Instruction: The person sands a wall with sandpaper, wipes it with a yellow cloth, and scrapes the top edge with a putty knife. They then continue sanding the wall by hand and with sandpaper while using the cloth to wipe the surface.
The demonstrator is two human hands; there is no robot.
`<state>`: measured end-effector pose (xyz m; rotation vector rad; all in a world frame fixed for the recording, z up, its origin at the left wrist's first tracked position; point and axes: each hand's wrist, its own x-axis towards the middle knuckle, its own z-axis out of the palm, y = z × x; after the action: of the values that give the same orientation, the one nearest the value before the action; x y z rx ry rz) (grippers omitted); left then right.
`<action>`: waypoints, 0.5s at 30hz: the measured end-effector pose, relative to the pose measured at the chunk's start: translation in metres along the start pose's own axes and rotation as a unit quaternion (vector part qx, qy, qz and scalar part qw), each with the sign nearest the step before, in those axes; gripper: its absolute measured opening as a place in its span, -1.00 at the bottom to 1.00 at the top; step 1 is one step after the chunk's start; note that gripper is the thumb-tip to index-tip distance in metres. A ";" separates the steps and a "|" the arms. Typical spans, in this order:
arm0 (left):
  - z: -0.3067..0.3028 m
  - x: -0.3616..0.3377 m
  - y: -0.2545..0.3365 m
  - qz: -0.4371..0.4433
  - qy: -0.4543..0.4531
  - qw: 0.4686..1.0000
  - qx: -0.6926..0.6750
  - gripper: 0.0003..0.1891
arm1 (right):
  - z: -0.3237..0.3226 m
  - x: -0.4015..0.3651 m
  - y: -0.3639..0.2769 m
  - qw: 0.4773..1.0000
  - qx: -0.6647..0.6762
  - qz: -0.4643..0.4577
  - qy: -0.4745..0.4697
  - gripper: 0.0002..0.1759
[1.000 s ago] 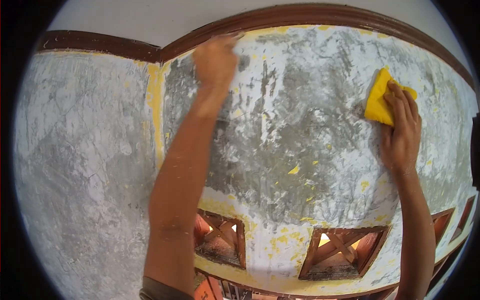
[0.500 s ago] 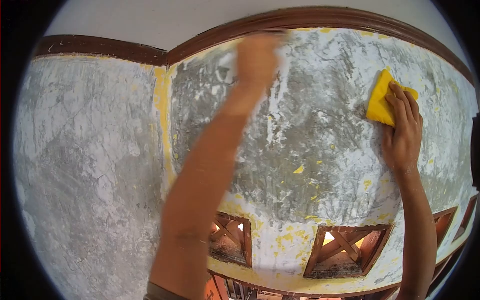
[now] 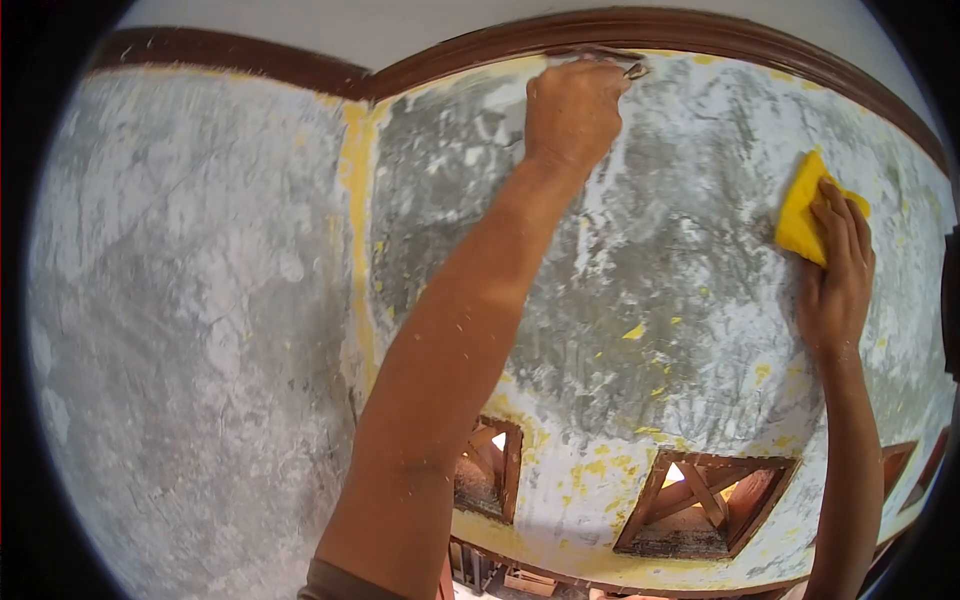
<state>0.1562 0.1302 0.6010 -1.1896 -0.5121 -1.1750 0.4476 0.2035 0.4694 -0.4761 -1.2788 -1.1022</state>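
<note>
My left hand is raised to the top of the wall, its fingers closed round a thin scraper. Much of that tool is hidden by the fingers; its thin edge lies close under the brown moulding. Farther right, my right hand presses a folded yellow cloth to the wall, fingers bent over its right side. Between both hands, the wall is patchy grey and white, with small flakes of yellow paint.
A yellow-painted strip runs down the inner corner, beside the grey left wall. Low down are wood-framed openings with crossed slats, one at left and one at right. White ceiling lies above the moulding.
My left hand has moved right along the moulding, and its tool shows more clearly. The whole view has shifted. My right hand and the cloth stay at about the same wall spot.
</note>
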 end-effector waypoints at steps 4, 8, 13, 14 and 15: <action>-0.065 -0.027 -0.100 -0.111 0.018 0.993 0.043 -0.77 | 0.000 -0.003 0.002 0.999 -0.036 0.016 0.003 -0.45; -0.069 -0.023 -0.113 -0.158 0.049 0.980 0.113 -0.82 | 0.001 -0.002 0.003 0.999 -0.039 0.018 -0.004 -0.45; -0.041 -0.026 -0.085 -0.014 0.041 0.999 -0.014 -0.86 | 0.003 -0.002 0.006 0.998 -0.057 0.001 0.002 -0.41; -0.049 -0.026 -0.092 -0.079 0.017 0.997 0.001 -0.85 | 0.004 -0.001 0.005 0.998 -0.058 -0.002 0.002 -0.41; -0.060 -0.029 -0.119 -0.092 0.043 0.994 0.032 -0.85 | 0.003 -0.001 0.005 0.998 -0.061 -0.005 0.005 -0.41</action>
<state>0.0243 0.0974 0.6078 -1.0492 -0.5998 -1.3512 0.4502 0.2088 0.4706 -0.5564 -1.2108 -1.1943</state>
